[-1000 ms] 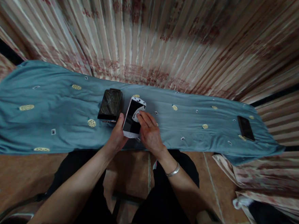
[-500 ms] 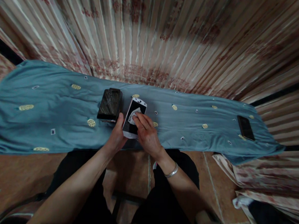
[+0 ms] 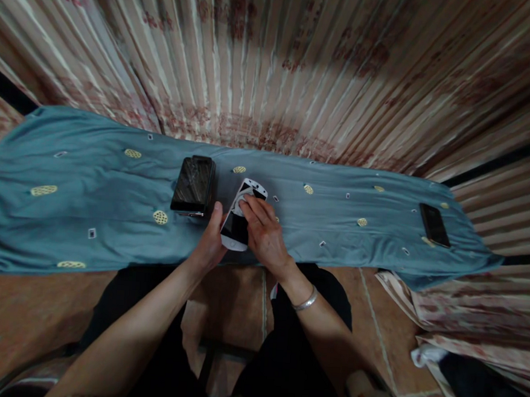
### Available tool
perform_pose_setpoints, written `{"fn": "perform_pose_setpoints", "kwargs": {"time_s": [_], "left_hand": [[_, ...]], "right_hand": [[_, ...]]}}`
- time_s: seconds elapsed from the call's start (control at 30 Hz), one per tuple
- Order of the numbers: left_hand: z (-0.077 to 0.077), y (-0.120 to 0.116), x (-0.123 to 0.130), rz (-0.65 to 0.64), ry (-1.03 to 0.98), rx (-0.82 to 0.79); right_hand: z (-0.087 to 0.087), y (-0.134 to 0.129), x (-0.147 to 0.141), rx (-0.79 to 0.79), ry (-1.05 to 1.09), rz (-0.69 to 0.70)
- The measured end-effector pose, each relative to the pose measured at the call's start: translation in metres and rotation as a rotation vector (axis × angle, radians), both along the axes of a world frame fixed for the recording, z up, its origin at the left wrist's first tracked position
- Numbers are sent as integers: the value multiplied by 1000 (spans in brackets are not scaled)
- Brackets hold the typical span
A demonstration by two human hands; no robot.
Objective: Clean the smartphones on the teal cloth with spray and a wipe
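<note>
A white smartphone (image 3: 235, 228) with a dark screen is tilted in front of me above the cloth-covered table. My left hand (image 3: 210, 243) grips its lower left edge, thumb along the side and the other fingers hidden beneath. Pinched under the fingertips of my right hand (image 3: 265, 232) is a small white wipe (image 3: 241, 203), pressed on the upper part of the screen. Just left of the phone lies a stack of dark smartphones (image 3: 193, 184), the top one glossy with streaky reflections.
A blue-green cloth with yellow pineapple prints (image 3: 111, 194) covers the long narrow table. One dark phone (image 3: 434, 225) lies alone near its right end. Pleated floral curtains (image 3: 265, 71) hang close behind and at the right. Brown floor tiles show below.
My right hand has moved the wipe up the screen, baring more of its lower part. The white phone has shifted slightly right and tilted further.
</note>
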State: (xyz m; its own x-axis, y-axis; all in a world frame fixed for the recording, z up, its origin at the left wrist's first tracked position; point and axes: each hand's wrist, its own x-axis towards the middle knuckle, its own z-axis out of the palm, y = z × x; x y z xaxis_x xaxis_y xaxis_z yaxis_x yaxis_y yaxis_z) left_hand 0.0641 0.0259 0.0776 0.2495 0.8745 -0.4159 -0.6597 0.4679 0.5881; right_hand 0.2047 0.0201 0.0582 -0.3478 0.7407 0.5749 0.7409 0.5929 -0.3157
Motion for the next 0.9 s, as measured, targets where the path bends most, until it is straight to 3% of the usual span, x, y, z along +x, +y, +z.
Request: {"fn": "perform_pose_setpoints", "kwargs": {"time_s": [0.53, 0.73, 0.9], "left_hand": [[-3, -1, 3, -34, 25, 9], [-5, 3, -1, 67, 53, 3], [-4, 4, -1, 44, 19, -9]], "right_hand": [[1, 0, 0, -10, -10, -11], [-2, -9, -12, 21, -41, 48], [0, -7, -10, -14, -50, 30]]}}
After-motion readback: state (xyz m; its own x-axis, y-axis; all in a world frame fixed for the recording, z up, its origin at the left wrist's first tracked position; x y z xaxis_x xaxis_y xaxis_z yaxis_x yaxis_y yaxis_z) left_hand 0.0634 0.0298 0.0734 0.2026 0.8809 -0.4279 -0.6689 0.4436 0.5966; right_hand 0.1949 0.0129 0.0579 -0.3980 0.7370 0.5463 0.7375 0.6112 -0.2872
